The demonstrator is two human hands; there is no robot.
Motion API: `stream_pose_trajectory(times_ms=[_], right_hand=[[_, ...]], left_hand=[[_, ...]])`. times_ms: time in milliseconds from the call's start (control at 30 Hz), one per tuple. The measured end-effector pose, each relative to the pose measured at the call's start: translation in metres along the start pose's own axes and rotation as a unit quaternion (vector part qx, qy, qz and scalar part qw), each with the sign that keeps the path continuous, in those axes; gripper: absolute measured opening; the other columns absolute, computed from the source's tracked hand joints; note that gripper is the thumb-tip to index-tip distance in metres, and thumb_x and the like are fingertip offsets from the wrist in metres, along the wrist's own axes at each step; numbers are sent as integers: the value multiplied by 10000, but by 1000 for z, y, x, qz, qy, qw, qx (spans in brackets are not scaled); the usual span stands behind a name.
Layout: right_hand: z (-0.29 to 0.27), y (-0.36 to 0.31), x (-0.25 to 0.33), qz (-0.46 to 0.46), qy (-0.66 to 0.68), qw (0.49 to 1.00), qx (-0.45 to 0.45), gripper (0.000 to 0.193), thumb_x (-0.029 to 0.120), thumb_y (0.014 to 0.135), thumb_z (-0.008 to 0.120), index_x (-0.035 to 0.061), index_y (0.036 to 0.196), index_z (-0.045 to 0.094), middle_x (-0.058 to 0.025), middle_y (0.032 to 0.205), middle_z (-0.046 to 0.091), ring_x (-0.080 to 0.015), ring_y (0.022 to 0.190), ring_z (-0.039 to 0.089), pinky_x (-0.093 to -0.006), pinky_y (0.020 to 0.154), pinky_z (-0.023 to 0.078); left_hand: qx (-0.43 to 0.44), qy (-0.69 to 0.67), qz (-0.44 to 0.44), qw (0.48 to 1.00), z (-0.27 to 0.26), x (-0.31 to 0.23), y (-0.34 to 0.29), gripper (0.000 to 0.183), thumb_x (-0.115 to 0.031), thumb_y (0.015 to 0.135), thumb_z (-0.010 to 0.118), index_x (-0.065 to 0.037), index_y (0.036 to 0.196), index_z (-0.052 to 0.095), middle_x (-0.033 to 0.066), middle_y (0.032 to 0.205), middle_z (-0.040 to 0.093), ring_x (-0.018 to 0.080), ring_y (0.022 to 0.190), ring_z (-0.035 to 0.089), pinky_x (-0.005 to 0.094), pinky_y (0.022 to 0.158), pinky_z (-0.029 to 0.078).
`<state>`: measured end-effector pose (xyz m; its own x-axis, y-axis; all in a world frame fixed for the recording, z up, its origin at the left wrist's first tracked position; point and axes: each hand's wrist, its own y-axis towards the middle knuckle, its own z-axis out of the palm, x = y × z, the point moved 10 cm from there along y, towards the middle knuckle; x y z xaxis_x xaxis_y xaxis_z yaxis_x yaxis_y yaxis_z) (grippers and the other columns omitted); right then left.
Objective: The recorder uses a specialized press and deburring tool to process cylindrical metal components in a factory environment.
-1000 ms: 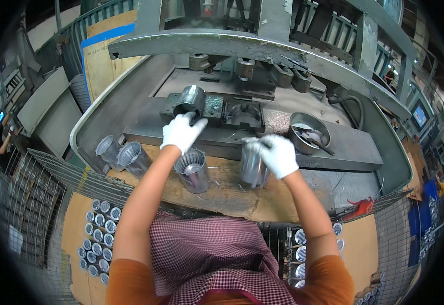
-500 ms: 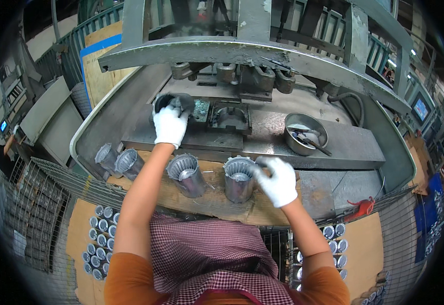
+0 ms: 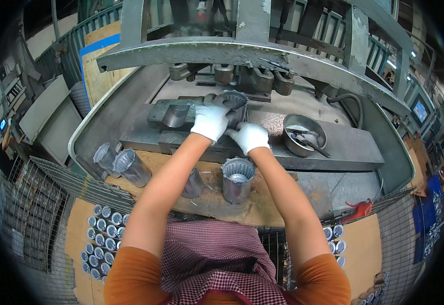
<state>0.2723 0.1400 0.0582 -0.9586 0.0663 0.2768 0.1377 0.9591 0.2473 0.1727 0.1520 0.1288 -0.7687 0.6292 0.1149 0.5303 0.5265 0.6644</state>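
Note:
A dark grey ribbed metal cylinder (image 3: 237, 99) with a jagged rim is at the right-hand fixture of the press bed. My left hand (image 3: 210, 120), in a white glove, is closed on its left side. My right hand (image 3: 251, 138), also gloved, has its fingers curled at the cylinder's lower front; their tips are partly hidden. Left of them is a metal block (image 3: 175, 115) with a rounded hollow. Another ribbed cylinder (image 3: 237, 185) stands upright on the wooden board (image 3: 211, 203); one more (image 3: 193, 184) is partly behind my left forearm.
Two more cylinders (image 3: 132, 168) lean at the board's left end. A metal bowl (image 3: 305, 134) with tools sits right of my hands. Overhead runs the press's steel crossbar (image 3: 242, 53). Finished-looking round parts (image 3: 99, 239) stand on cardboard below. A red-handled tool (image 3: 359, 209) lies right. Another person works far left.
My left hand has carried the cylinder right, from over the hollowed block to the right-hand fixture. My right hand has left the standing cylinder on the board and moved up-left to join it.

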Motion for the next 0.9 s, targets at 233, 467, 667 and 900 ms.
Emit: stream_pose_trajectory(times_ms=[233,467,667,900], right_hand=[[-3,19,-1,5,-34,999,7,434,522,812,615,118,914,735,-134,943,705,-318,896,676,-411,790,530],[10,19,-2,1,-44,999,33,389,476,838,590,122,901,740,-144,945,705,-331,880,680,-429,786,533],[-36,-45,-8,-12,43,997,-68,407,474,859,576,98,863,730,-158,860,689,-346,826,662,-442,738,513],[-128,-206,-142,41,14,962,-270,242,271,817,709,32,779,703,-149,727,654,-312,637,625,-391,613,488]], left_hand=[[68,-68,-71,993,-50,50,-26,403,-472,888,522,-128,906,730,149,885,666,332,850,634,454,776,469],[496,-79,-72,862,-11,25,-137,817,-758,855,340,-42,903,731,207,923,690,360,892,658,405,846,502],[318,-197,-87,923,28,79,-184,546,-524,924,465,-45,1015,710,201,988,688,349,907,654,400,844,496],[-47,-732,-468,494,-7,144,-186,310,-242,907,586,-33,1123,662,108,1047,675,184,888,629,290,804,491]])
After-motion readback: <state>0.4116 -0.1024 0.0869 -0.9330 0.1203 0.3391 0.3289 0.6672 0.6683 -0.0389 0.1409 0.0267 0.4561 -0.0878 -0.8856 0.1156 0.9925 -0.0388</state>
